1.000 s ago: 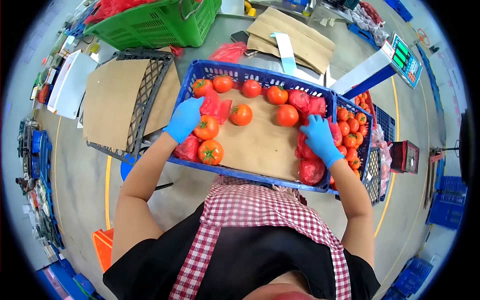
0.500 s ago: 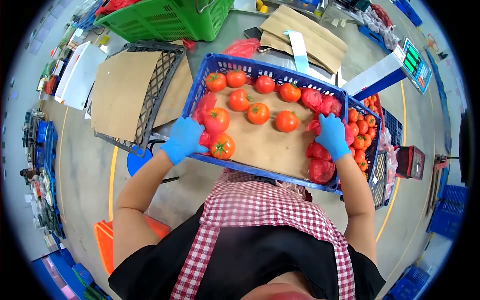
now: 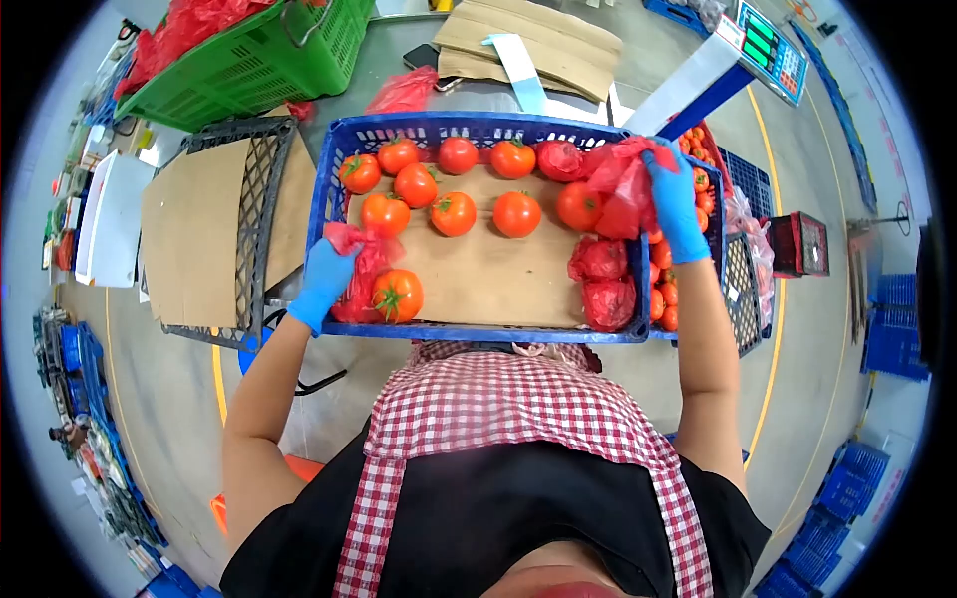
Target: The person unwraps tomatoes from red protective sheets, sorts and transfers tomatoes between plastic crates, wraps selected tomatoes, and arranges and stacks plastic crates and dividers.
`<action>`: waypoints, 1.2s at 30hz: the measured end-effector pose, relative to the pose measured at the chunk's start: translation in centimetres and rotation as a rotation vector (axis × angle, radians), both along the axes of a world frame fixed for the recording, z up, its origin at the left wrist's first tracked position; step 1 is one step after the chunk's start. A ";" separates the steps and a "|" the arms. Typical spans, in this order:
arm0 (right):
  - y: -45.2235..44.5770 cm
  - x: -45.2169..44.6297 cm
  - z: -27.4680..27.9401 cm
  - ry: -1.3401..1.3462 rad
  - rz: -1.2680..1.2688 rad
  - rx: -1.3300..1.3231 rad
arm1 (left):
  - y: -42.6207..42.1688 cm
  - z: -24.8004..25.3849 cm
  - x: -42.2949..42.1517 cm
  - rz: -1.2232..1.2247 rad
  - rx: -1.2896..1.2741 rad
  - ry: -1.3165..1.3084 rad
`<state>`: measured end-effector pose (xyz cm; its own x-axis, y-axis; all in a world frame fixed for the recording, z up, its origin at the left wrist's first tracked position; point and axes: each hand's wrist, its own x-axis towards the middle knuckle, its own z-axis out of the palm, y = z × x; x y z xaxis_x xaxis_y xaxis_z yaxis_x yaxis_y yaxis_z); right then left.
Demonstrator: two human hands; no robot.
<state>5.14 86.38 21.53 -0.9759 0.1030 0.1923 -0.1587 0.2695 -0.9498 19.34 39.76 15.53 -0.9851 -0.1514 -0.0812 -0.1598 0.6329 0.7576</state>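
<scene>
The blue crate is set in front of the apron, and the clock is read from its middle, with the wearer at six. It is lined with brown cardboard, on which the tomatoes are spread, mostly bare, from nine o'clock round past twelve, with two nearer the middle. A single bare tomato is seen at seven to eight o'clock.

Between eight and nine, the left hand, gloved in blue, is placed over the rim; its grip is closed, with crumpled red film pinched at the fingertips. The film is draped beside the lone tomato, and whether anything is covered by it cannot be told.

At about three, the right hand, also gloved, is raised over the rim with its grip closed on a loose red sheet. By this sheet a tomato at two to three o'clock is partly overlapped. Two wrapped tomatoes are tucked against the side wall between three and four.

Beyond the right wall, smaller tomatoes are held in a neighbouring crate. A scale is stood at two o'clock, a green crate at ten, and a black crate, partly covered by cardboard, at nine. At eleven, a red bag is laid on the grey desk.
</scene>
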 end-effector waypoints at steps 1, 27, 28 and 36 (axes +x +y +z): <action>0.2 0.7 1.6 0.037 0.071 -0.016 | -0.1 -0.3 -0.4 0.095 0.151 0.045; -16.1 11.9 3.3 0.298 0.689 0.078 | 17.0 16.0 0.8 0.088 1.403 -0.429; -17.0 11.7 3.2 0.357 0.623 0.187 | 17.0 16.7 1.0 0.079 1.508 -0.499; -20.4 9.6 3.6 0.478 0.312 0.665 | 15.2 11.7 0.4 0.017 1.760 -0.381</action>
